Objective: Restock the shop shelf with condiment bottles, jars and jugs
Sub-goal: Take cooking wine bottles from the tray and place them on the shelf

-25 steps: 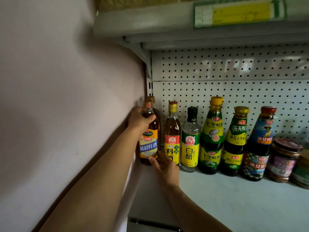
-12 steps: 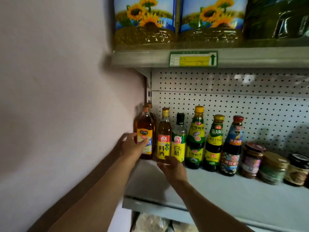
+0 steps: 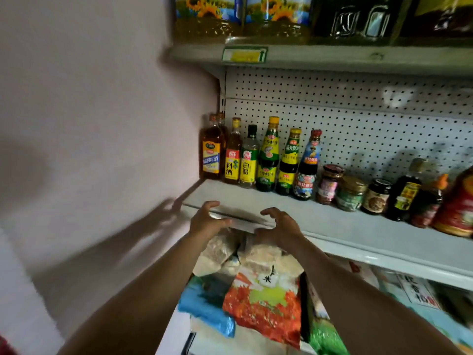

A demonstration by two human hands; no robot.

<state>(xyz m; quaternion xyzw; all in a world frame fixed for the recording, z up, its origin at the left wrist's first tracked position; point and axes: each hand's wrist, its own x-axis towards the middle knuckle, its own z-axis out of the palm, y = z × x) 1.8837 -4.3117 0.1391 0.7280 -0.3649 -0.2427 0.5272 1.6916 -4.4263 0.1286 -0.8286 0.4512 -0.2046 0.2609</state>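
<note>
Both hands have drawn back from the bottle row to the shelf's (image 3: 332, 224) front edge near its left corner: the left hand (image 3: 204, 221) and right hand (image 3: 279, 226) hover apart, fingers loosely curled, holding nothing. From left to right along the back edge stand the cooking-wine bottle (image 3: 211, 152) in the left rear corner, its neighbours touching in line, then jars (image 3: 352, 193) and darker bottles toward the right. Every bottle stands upright, long axis vertical, label outward, beyond and above the hands; the left hand lies nearer the corner bottle.
</note>
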